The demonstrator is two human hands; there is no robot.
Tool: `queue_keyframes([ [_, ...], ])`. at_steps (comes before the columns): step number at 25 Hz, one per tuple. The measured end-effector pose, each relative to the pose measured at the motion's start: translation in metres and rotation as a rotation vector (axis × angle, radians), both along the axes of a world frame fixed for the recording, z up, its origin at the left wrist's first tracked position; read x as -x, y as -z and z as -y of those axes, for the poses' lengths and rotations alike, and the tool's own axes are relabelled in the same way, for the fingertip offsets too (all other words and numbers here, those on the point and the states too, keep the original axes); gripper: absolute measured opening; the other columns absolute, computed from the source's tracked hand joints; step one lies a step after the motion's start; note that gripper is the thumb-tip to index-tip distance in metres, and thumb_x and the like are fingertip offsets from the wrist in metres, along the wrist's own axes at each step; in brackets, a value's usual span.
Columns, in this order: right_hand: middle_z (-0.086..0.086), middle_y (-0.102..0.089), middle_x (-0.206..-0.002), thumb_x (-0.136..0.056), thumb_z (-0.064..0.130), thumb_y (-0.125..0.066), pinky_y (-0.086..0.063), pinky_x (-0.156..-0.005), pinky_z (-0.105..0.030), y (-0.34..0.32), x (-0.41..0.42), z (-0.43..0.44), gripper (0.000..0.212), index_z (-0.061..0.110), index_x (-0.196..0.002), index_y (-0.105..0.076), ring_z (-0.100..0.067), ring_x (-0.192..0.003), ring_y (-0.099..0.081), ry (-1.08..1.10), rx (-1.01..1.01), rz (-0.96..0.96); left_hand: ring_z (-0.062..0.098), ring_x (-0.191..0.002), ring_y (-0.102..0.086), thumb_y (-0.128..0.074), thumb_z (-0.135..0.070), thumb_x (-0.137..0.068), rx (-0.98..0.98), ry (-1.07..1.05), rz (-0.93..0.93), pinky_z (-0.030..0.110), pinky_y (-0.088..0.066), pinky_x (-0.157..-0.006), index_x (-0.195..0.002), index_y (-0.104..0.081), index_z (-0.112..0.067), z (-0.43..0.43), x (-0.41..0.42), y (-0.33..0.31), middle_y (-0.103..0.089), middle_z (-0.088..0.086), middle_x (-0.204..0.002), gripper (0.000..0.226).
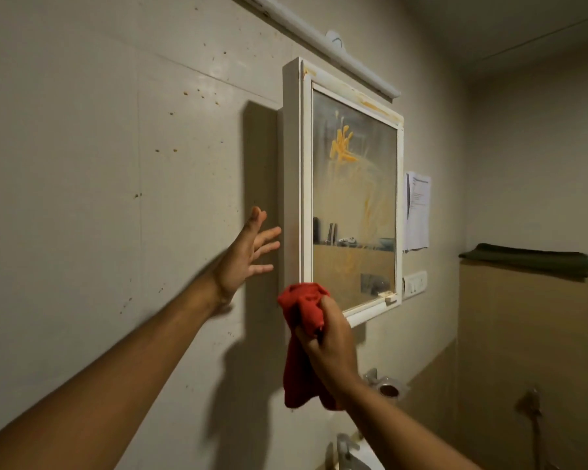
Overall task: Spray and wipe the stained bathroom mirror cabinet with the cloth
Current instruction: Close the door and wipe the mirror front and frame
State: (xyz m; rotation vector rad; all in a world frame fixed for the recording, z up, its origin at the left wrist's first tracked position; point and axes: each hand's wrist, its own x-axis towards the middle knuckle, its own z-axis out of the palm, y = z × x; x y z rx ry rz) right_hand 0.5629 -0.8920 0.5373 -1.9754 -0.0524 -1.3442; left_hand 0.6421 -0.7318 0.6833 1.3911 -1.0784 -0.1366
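The white-framed mirror cabinet [294, 171] hangs on the wall at centre. Its glass [353, 205] carries an orange-yellow stain [343, 147] near the top, with fainter smears running down. My right hand [330, 347] grips a bunched red cloth [302, 310] at the cabinet's lower left corner; part of the cloth hangs down below my fist. My left hand [248, 252] is raised with fingers spread, just left of the cabinet's side panel, fingertips close to it. No spray bottle is in view.
A white tube light [319, 39] runs above the cabinet. A paper sheet [418, 212] and a switch plate [414, 283] sit to its right. A dark towel [526, 259] lies on a ledge. A tap [347, 449] and sink edge show below.
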Motion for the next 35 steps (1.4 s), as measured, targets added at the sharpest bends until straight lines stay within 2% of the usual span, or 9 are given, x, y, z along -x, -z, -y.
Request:
queue_keyframes([
  [4, 0.010, -0.069, -0.107, -0.096, 0.022, -0.072, -0.062, -0.089, -0.041, -0.049, 0.003, 0.003, 0.020, 0.024, -0.115, -0.066, -0.008, -0.097, -0.067, 0.037, 0.075, -0.029, 0.010, -0.146, -0.040, -0.026, -0.094, -0.076, -0.060, -0.020, 0.005, 0.055, -0.028, -0.122, -0.162, -0.013, -0.041, -0.003, 0.009, 0.023, -0.039, -0.007, -0.163, 0.102],
  [8, 0.012, -0.069, -0.095, -0.088, 0.018, -0.075, -0.065, -0.079, -0.040, -0.158, -0.015, 0.010, 0.030, 0.028, -0.114, -0.065, -0.010, -0.085, -0.071, 0.115, 0.006, 0.041, 0.019, -0.157, -0.015, -0.030, -0.103, -0.063, -0.038, -0.054, -0.040, 0.055, -0.014, -0.123, -0.160, -0.016, -0.050, -0.006, 0.004, 0.018, -0.015, -0.001, -0.172, 0.111],
  [13, 0.021, -0.062, -0.100, -0.090, 0.014, -0.076, -0.060, -0.085, -0.035, -0.060, -0.013, 0.005, 0.034, 0.034, -0.109, -0.056, -0.002, -0.092, -0.063, 0.041, -0.019, -0.010, 0.018, -0.150, -0.037, -0.028, -0.095, -0.073, -0.057, -0.050, -0.048, 0.048, -0.029, -0.121, -0.162, -0.014, -0.042, -0.009, 0.002, 0.042, -0.035, -0.002, -0.165, 0.104],
  [16, 0.013, -0.065, -0.106, -0.091, 0.024, -0.078, -0.062, -0.084, -0.036, -0.007, 0.001, 0.003, 0.031, 0.027, -0.116, -0.059, -0.006, -0.093, -0.064, 0.078, 0.031, -0.129, 0.014, -0.143, -0.046, -0.028, -0.090, -0.078, -0.070, -0.067, -0.045, 0.052, -0.039, -0.118, -0.162, -0.013, -0.041, -0.014, 0.001, 0.050, -0.040, -0.003, -0.163, 0.099],
  [19, 0.013, -0.057, -0.109, -0.087, 0.030, -0.082, -0.054, -0.077, -0.025, -0.046, -0.001, 0.018, 0.044, 0.030, -0.121, -0.053, -0.001, -0.091, -0.058, 0.116, 0.111, -0.117, 0.014, -0.144, -0.046, -0.027, -0.089, -0.080, -0.062, -0.087, -0.033, 0.050, -0.039, -0.118, -0.162, -0.015, -0.043, -0.018, -0.001, 0.043, -0.040, -0.004, -0.163, 0.095],
  [23, 0.015, -0.052, -0.109, -0.087, 0.025, -0.081, -0.054, -0.068, -0.019, -0.134, -0.011, 0.018, 0.050, 0.033, -0.120, -0.044, -0.001, -0.086, -0.058, 0.142, 0.104, 0.029, 0.020, -0.155, -0.025, -0.027, -0.099, -0.070, -0.061, -0.108, -0.023, 0.050, -0.022, -0.121, -0.160, -0.017, -0.050, -0.014, 0.001, 0.029, -0.026, -0.005, -0.168, 0.102],
  [27, 0.003, -0.064, -0.114, -0.101, 0.020, -0.066, -0.064, -0.073, -0.038, -0.101, -0.015, 0.010, 0.023, 0.021, -0.122, -0.059, -0.012, -0.085, -0.065, 0.223, 0.164, 0.117, 0.016, -0.151, -0.032, -0.035, -0.107, -0.058, -0.036, -0.073, 0.004, 0.049, -0.025, -0.122, -0.160, -0.016, -0.048, -0.013, -0.002, 0.022, -0.032, -0.005, -0.166, 0.119],
  [29, -0.005, -0.069, -0.116, -0.097, 0.021, -0.072, -0.064, -0.076, -0.046, -0.072, -0.012, 0.010, 0.022, 0.015, -0.117, -0.064, -0.024, -0.087, -0.069, 0.323, 0.243, 0.089, 0.015, -0.147, -0.040, -0.036, -0.105, -0.061, -0.029, -0.066, 0.023, 0.053, -0.032, -0.121, -0.162, -0.015, -0.044, -0.012, -0.005, 0.019, -0.038, -0.005, -0.163, 0.120],
  [35, -0.001, -0.072, -0.108, -0.091, 0.028, -0.080, -0.062, -0.073, -0.039, -0.089, -0.020, 0.001, 0.025, 0.018, -0.111, -0.069, -0.020, -0.083, -0.068, 0.410, 0.253, 0.085, 0.013, -0.143, -0.046, -0.032, -0.095, -0.069, 0.026, -0.081, 0.056, 0.056, -0.032, -0.121, -0.162, -0.016, -0.040, 0.004, -0.006, -0.008, -0.040, -0.003, -0.162, 0.109],
])
